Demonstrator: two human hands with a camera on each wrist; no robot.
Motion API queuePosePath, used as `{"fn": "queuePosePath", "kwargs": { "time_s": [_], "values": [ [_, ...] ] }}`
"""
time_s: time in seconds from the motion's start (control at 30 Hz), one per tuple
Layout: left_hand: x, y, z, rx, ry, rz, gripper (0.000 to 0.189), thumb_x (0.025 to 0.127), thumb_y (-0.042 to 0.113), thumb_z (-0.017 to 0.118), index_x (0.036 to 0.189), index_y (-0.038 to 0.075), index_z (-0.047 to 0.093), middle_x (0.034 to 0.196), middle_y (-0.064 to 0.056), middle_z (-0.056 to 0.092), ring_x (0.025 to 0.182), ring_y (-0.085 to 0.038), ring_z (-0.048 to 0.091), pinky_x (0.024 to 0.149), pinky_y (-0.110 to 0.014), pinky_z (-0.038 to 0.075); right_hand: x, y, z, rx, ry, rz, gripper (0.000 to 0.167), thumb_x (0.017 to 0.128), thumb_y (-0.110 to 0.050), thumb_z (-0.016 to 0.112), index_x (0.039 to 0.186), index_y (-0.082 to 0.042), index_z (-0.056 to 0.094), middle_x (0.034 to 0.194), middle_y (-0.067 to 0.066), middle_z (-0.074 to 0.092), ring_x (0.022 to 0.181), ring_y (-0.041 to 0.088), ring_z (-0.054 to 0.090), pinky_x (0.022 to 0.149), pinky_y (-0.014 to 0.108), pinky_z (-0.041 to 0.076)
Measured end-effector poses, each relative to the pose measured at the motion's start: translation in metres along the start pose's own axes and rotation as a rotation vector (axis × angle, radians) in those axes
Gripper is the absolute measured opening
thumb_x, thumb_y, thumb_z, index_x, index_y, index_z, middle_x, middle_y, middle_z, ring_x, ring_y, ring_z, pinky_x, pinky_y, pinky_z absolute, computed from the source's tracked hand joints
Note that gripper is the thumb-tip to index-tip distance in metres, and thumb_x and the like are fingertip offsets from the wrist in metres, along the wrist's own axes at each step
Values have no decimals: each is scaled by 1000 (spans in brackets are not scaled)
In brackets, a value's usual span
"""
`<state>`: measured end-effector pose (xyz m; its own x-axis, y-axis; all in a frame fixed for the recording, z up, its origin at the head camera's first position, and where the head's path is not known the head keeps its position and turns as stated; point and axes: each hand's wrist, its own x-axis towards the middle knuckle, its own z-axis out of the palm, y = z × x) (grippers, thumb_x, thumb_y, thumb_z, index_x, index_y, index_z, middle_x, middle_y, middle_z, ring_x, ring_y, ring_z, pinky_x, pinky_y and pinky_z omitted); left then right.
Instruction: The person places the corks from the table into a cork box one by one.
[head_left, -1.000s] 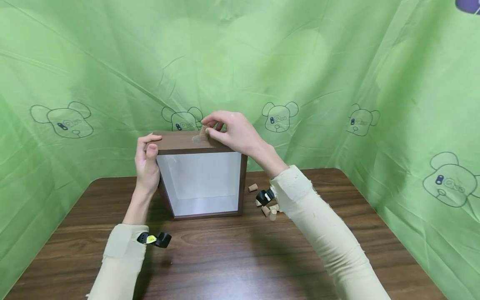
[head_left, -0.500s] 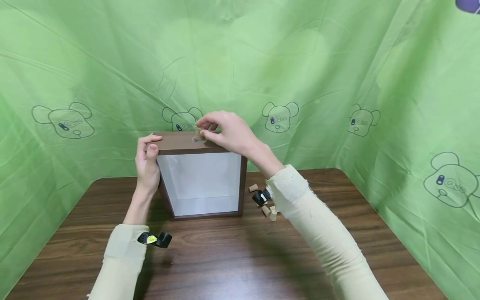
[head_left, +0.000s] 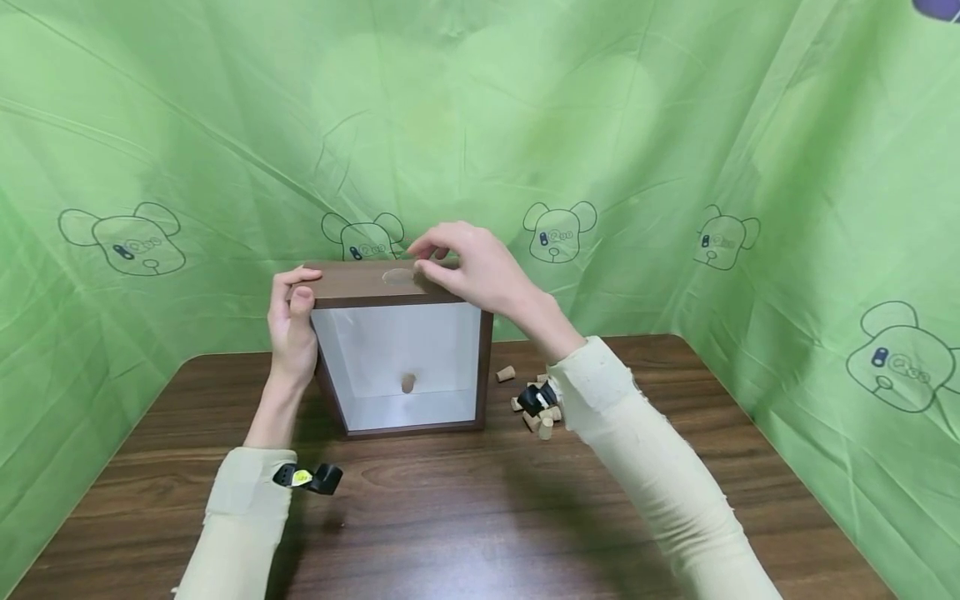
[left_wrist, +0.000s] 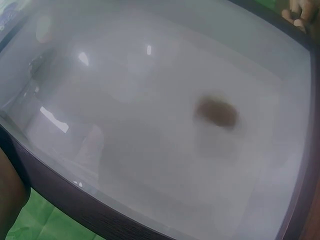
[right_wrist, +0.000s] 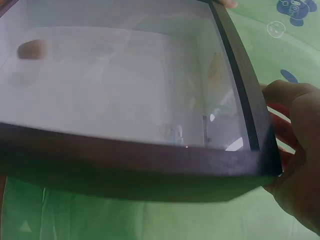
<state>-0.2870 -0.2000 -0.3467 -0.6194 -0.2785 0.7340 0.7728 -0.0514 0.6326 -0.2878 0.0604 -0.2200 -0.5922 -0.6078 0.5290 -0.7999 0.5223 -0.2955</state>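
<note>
A brown wood-framed shadow box (head_left: 486, 367) with a clear front and white inside stands upright on the table. A round hole (head_left: 398, 276) is in its top. Inside, a cork (head_left: 408, 382) hangs in mid-fall, blurred also in the left wrist view and the right wrist view. My left hand (head_left: 294, 329) grips the box's upper left corner, thumb at the front edge and fingers over the top. Just right of the hole, my right hand (head_left: 476, 271) rests at the top, thumb and fingertips apart with nothing between them.
Several loose corks (head_left: 546, 428) lie on the table right of the box, partly behind the black right wrist camera (head_left: 536, 399). One cork (head_left: 506, 374) lies apart, nearer the box. Green cloth (head_left: 465, 125) hangs behind and at both sides of the wooden table (head_left: 420, 517).
My right hand carried a cork left to the hole, let go of it and drew back slightly right. The cork now drops inside the box. My left hand keeps its place.
</note>
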Motion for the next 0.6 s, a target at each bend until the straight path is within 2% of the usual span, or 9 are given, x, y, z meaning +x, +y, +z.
{"fn": "queuePosePath", "kwargs": {
  "time_s": [0.37,0.6],
  "values": [
    [1,1,-2,-15,17,0,44,92,47,66,113,9,64,122,0,58,140,-29,35,114,-30,22,-35,23,-14,46,142,13,19,94,-18,66,111,-11,71,109,1,72,98,13,63,89,32,48],
    [1,1,-5,-20,20,-5,41,92,45,66,112,9,64,122,1,59,141,-27,36,118,-33,19,-57,40,-21,61,210,41,19,93,-15,68,111,-8,71,107,2,72,97,15,62,83,35,47]
  ]
}}
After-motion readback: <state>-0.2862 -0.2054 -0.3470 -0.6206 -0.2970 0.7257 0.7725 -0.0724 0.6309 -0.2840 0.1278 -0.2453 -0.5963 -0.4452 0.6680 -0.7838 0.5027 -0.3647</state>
